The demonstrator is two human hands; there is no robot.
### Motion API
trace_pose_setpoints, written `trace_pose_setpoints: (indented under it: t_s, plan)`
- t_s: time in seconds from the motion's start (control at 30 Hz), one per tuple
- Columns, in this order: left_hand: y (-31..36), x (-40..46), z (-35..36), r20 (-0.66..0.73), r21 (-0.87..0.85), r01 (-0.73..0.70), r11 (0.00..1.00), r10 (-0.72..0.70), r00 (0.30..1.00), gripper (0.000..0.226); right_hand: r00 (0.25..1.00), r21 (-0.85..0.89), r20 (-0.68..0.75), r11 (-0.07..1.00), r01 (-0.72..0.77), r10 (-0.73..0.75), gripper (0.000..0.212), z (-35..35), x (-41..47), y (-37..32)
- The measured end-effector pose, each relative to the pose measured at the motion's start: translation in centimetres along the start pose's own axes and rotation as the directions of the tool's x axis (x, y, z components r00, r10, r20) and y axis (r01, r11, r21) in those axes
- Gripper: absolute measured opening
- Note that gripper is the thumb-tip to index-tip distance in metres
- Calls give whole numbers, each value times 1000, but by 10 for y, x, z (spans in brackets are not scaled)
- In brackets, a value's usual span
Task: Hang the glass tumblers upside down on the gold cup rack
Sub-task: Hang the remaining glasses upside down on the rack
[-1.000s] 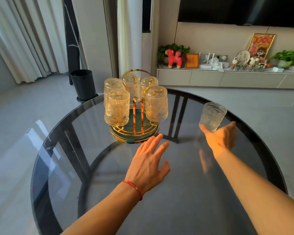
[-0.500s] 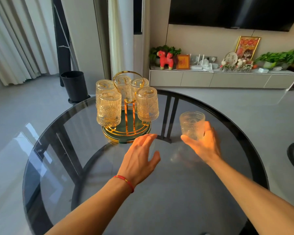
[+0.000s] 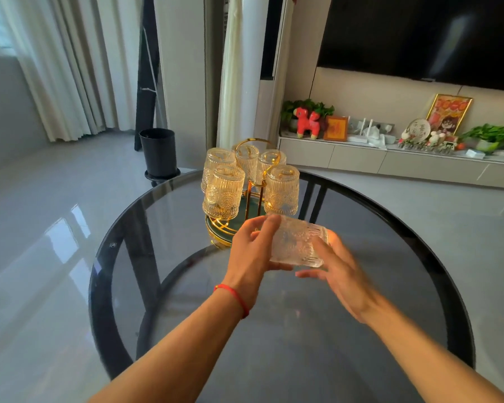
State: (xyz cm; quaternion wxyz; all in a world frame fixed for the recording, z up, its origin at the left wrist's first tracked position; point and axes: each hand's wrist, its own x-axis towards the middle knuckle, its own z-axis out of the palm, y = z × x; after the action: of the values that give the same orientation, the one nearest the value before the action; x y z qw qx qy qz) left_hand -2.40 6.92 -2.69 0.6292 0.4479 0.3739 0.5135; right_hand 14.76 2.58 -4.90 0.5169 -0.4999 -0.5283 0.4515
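Note:
The gold cup rack (image 3: pixel 219 228) stands at the far middle of the round glass table (image 3: pixel 405 301). Several ribbed glass tumblers hang upside down on it, the nearest at front left (image 3: pixel 223 193) and front right (image 3: pixel 282 189). One more glass tumbler (image 3: pixel 298 242) is in the air just in front of the rack, tipped on its side and blurred. My left hand (image 3: pixel 249 257) grips its left end between thumb and fingers. From below and the right, my right hand (image 3: pixel 346 274) cups the same glass.
A black bin (image 3: pixel 159 152) stands on the floor beyond the table's far left edge. A low cabinet (image 3: pixel 358 158) with ornaments and plants runs along the back wall under a television. Grey floor surrounds the table.
My right hand lifted the tumbler off the table's right side, brought it left toward the rack and tipped it over. My left hand rose from the table and took hold of it.

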Motion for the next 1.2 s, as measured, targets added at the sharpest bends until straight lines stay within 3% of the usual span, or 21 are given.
trace_pose_setpoints:
  t_s: [0.13,0.23,0.3,0.37,0.43,0.5,0.57,0.67,0.8,0.97,1.2]
  plan:
    - [4,-2,-7,29,36,-21,999,20,999,31,999,103,-29,995,-17,20,51,13,3,-8]
    - [14,6,-21,35,302,-40,952,31,999,30,989,44,-147,998,42,-36,55,16,10,-23]
    - [13,13,-31,19,590,-153,793,176,984,48,969,-94,-204,988,121,-138,57,17,15,-40]
    - [4,17,-37,96,793,-249,556,289,952,54,934,-388,-214,902,188,-287,65,20,21,-58]
    - [-9,19,-41,215,883,-304,357,268,939,46,896,-575,-200,788,220,-396,70,25,29,-74]
    - [-20,22,-44,277,938,-306,161,176,944,34,875,-636,-194,736,232,-443,71,32,40,-88]
    - [-31,25,-47,315,949,-316,2,96,944,43,863,-715,-164,661,229,-477,72,40,51,-100]
    - [-40,28,-49,323,945,-321,-57,46,945,55,869,-836,-82,508,207,-488,72,50,70,-110]
    - [-43,32,-50,355,923,-330,-198,107,929,54,895,-907,-20,386,172,-446,67,58,91,-112]
    - [-48,36,-51,371,923,-359,-141,74,926,49,907,-938,32,302,173,-421,67,63,114,-100]
    - [-52,29,-45,336,927,-320,-197,56,940,47,912,-970,89,174,171,-399,68,69,124,-70]
